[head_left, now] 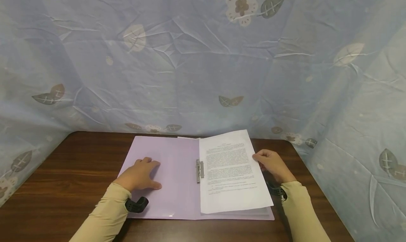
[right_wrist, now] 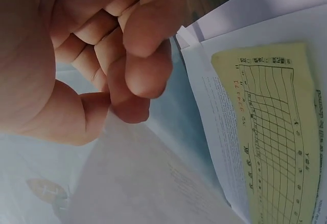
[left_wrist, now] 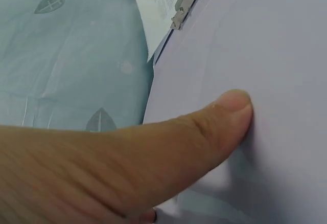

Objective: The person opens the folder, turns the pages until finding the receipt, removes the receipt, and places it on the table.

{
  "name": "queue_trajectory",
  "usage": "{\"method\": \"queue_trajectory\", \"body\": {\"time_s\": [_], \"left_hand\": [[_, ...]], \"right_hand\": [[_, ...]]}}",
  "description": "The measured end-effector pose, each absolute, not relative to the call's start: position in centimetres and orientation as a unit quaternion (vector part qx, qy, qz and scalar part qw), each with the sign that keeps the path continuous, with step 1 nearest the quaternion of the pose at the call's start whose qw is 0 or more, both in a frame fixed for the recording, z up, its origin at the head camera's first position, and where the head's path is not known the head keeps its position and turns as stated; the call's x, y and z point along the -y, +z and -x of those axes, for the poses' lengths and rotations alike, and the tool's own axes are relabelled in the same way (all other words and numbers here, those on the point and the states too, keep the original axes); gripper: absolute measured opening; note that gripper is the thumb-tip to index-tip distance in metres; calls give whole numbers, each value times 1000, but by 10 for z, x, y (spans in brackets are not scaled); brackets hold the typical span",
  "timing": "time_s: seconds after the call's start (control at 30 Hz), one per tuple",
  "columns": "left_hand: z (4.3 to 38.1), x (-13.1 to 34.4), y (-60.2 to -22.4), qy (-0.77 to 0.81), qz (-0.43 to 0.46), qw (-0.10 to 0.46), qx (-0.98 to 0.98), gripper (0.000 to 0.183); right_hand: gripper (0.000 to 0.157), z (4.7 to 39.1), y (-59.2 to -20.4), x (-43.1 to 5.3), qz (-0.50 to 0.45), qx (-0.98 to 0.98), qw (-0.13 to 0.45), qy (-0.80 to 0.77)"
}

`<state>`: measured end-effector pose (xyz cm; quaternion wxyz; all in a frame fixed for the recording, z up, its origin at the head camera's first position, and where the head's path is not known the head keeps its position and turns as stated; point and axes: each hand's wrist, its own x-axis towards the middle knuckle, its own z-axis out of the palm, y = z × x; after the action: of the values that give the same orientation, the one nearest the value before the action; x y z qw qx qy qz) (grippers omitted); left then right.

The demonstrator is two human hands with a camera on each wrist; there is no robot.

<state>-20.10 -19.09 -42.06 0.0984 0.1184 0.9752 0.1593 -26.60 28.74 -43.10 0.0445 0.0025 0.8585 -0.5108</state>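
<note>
A purple folder (head_left: 177,199) lies spread out on the table, with a metal clip (head_left: 198,171) along its spine. Printed white sheets (head_left: 228,171) rest on its right side. Between thumb and fingers, my right hand (head_left: 272,163) pinches the right edge of the top sheet, which is lifted. Under that sheet, the right wrist view shows a yellow slip with a printed grid (right_wrist: 276,132) on another printed page (right_wrist: 204,101). My left hand (head_left: 141,173) rests on the folder's left cover, fingers spread; its thumb (left_wrist: 204,132) touches the cover in the left wrist view.
The dark wooden table (head_left: 63,178) extends to both sides of the folder. Behind it and at the sides hangs a pale blue curtain (head_left: 190,76) with leaf and flower prints. Black bands (head_left: 137,204) are on both wrists.
</note>
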Motion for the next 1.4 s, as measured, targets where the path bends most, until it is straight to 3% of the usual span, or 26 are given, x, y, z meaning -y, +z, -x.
{"method": "queue_trajectory", "body": {"time_s": [0.47, 0.8, 1.4], "left_hand": [[201, 187, -423, 164, -124, 106, -973, 85], [200, 186, -421, 168, -118, 111, -973, 86], [201, 186, -424, 159, -123, 107, -974, 86]], "right_hand": [[22, 264, -419, -290, 16, -855, 54, -515], [23, 269, -385, -279, 54, -862, 61, -501], [16, 266, -319, -189, 97, -872, 12, -480]]}}
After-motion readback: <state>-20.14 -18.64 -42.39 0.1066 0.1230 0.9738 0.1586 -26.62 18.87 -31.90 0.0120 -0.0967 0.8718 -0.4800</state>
